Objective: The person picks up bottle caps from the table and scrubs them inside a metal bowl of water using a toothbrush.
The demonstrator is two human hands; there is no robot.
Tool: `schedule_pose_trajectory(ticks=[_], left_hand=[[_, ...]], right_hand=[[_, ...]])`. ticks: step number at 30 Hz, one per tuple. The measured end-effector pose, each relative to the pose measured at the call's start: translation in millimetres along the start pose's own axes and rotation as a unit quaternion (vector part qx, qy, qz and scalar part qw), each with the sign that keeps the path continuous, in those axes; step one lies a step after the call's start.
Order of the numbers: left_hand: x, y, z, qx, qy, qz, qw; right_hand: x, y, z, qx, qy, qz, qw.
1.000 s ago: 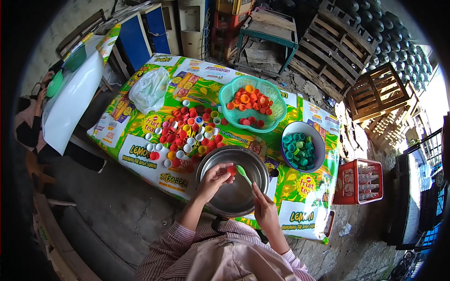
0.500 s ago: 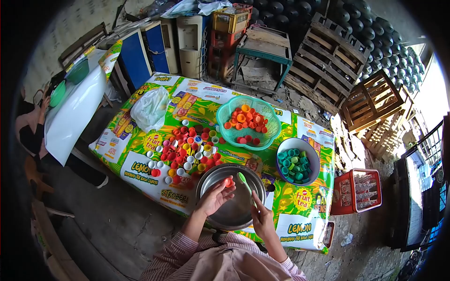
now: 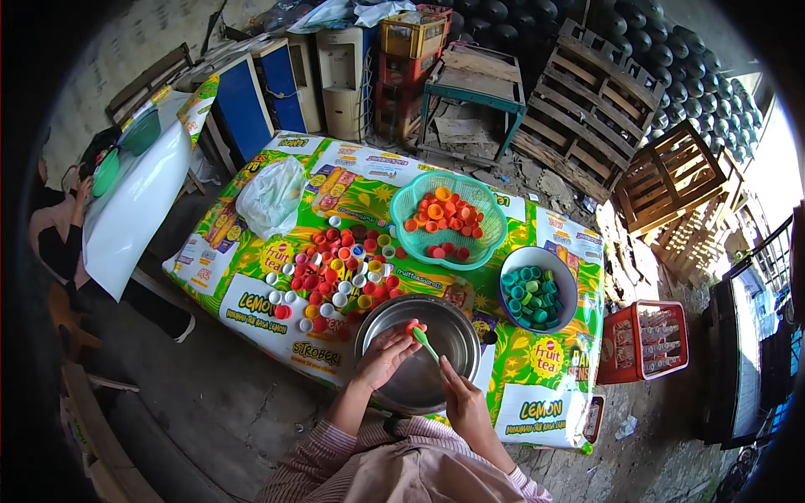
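Observation:
My left hand (image 3: 387,355) is closed on a red-orange bottle cap (image 3: 412,328), held up at its fingertips over a steel bowl (image 3: 363,335). My right hand (image 3: 466,401) grips a slim green-and-white tool (image 3: 431,344) that looks like a toothbrush. Its green end meets the cap or lies just in front of it; I cannot tell which. Beyond the bowl, many loose bottle caps (image 3: 335,268) in red, white and yellow are spread on the table. A mint-green basket (image 3: 401,199) holds orange and red caps, and a white bowl (image 3: 570,281) holds teal and green ones.
A printed plastic cover (image 3: 541,411) wraps the table. A crumpled white plastic bag (image 3: 272,197) lies at its far left. Another person (image 3: 63,222) is at the left, beside a white sheet. A red crate (image 3: 616,344) stands on the floor to the right; wooden pallets (image 3: 587,101) lean behind.
My right hand has brought the green end of the tool left and down to the cap. My left hand still holds the cap over the steel bowl.

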State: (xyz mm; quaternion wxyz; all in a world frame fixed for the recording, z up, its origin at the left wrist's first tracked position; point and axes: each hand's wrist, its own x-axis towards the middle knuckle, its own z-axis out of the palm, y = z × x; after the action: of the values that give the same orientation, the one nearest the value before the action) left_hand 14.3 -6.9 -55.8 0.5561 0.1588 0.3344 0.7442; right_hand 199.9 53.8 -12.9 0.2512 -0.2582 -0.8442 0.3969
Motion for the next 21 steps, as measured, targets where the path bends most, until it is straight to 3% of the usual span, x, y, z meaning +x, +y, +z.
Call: schedule_pose_trajectory(ticks=[21], left_hand=[[-1, -2, 5, 0.056, 0.026, -0.004, 0.998]], right_hand=[[-2, -10, -4, 0.029, 0.021, 0.044, 0.998]])
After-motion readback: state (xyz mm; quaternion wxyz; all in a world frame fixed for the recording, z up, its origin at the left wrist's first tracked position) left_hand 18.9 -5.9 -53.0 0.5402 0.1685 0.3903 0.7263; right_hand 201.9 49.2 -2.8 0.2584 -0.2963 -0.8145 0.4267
